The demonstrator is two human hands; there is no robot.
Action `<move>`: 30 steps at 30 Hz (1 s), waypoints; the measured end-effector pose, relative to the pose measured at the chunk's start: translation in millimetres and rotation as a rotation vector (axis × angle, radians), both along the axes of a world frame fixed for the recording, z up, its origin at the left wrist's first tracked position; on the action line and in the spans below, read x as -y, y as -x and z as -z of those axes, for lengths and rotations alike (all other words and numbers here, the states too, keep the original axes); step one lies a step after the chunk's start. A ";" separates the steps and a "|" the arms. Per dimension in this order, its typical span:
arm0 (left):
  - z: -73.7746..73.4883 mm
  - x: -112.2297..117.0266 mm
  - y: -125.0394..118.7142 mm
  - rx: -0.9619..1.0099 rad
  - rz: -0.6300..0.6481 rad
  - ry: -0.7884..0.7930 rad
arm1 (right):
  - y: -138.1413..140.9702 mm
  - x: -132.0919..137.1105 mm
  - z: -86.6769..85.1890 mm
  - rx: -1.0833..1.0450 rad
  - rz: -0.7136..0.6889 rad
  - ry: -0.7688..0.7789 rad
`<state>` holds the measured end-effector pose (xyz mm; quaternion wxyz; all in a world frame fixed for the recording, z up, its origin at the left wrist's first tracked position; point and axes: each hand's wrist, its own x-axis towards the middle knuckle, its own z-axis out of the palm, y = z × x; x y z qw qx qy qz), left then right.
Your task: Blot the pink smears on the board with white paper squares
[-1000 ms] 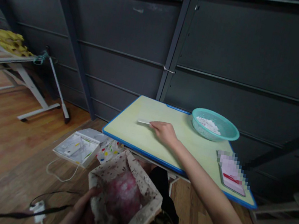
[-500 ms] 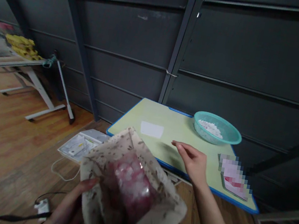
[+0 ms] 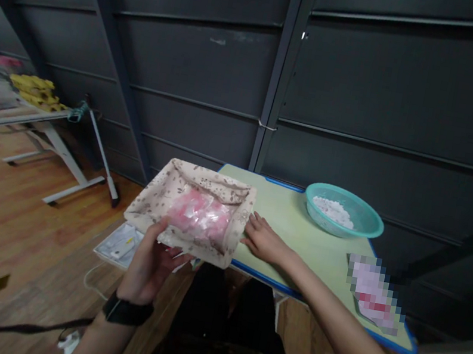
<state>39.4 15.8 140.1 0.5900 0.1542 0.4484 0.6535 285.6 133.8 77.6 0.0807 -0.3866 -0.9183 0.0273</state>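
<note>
In my left hand [image 3: 151, 265] is a cream fabric basket [image 3: 151, 202] with a dark speckled print, gripped at its near left edge. It tilts toward me over the near left part of the table. Inside lies a shiny clear plastic bag [image 3: 200, 214] with pink and white contents. My right hand [image 3: 266, 240] is low over the tabletop, beside the basket's right wall. Its fingers stretch out toward that wall; whether they touch it I cannot tell. The basket hides the table's left part.
A pale green table [image 3: 288, 216] with blue edging stands before me. On it are a turquoise plastic colander [image 3: 364, 213] with small white pieces and a pixelated flat item [image 3: 373, 293]. A white box [image 3: 114, 241] is below left. A cable [image 3: 34, 327] crosses the floor. A dark panelled wall [image 3: 201, 62] stands behind.
The basket has moved up and forward over the table and levelled out, my left hand with it. My right hand has moved left and down beside it. The white rectangle on the table is no longer visible.
</note>
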 end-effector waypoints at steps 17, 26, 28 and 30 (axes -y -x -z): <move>-14.3 -75.5 -3.2 0.014 -0.001 -0.035 | 11.6 -29.9 -27.7 0.410 -0.149 0.062; -26.1 -105.3 -46.2 0.055 0.145 -0.024 | -0.9 -11.1 -20.1 0.445 -0.128 0.037; -27.9 -107.9 -54.7 0.053 0.163 -0.020 | -3.4 -11.0 -20.1 0.393 -0.114 -0.011; -28.3 -111.8 -61.6 0.042 0.170 -0.025 | -13.6 -8.0 -24.1 0.307 -0.086 -0.053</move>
